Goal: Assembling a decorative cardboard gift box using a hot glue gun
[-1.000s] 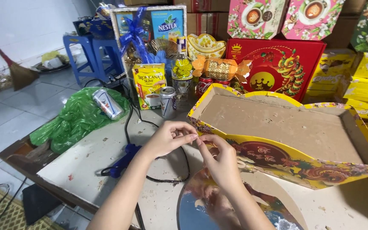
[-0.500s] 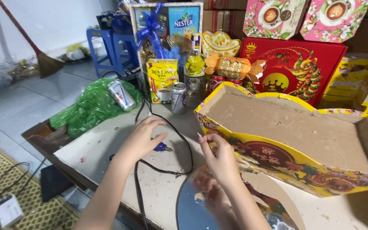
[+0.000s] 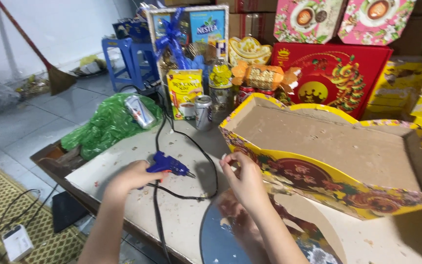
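Now my left hand wraps its grip round the blue glue gun on the table; my right hand pinches the near-left corner of the yellow box.

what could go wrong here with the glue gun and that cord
The left hand grips the blue glue gun with its tip aimed toward the right hand at the yellow cardboard tray; a burn seems possible. The black cord loops across the table near an upright can, so a tug might topple it.
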